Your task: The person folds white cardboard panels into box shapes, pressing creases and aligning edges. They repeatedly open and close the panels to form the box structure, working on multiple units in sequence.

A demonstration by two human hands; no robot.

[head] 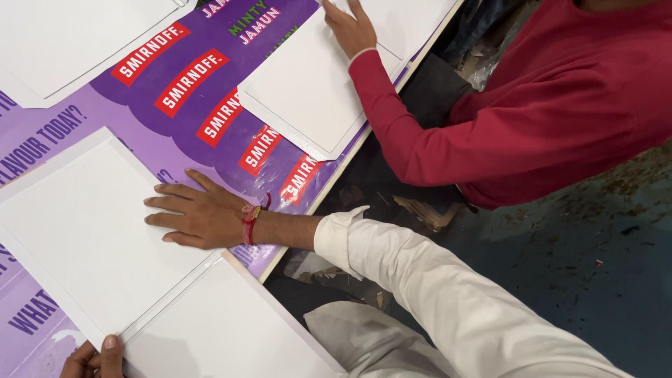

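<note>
**Desk:** What does the frame show at its centre?

**Photographer:** The person's right hand (203, 215) lies flat, palm down, on a white board (84, 231). Its fingers are spread and point toward 9 o'clock. A red thread band (250, 222) circles the wrist, above a rolled white sleeve (434, 287).

**Desk:** And where does that board sit?

**Photographer:** It lies at 9 o'clock of the hand, on a purple printed poster (178, 119) that covers the table. A second white board (224, 336) lies edge to edge with it at 6 o'clock.

**Desk:** The other hand?

**Photographer:** The left hand (94, 358) is at the bottom edge of the frame, at 7 o'clock of the right hand and well apart from it. Its thumb rests where the two boards meet, and the other fingers are curled. The frame cuts the hand off, so I cannot tell whether it grips a board.

**Desk:** Anyone else in view?

**Photographer:** At 1 o'clock, a co-worker's hand (350, 29) in a red sleeve (420, 133) presses on a third white board (308, 91), fingers loosely apart. A fourth board (77, 35) lies at 11 o'clock.
</note>
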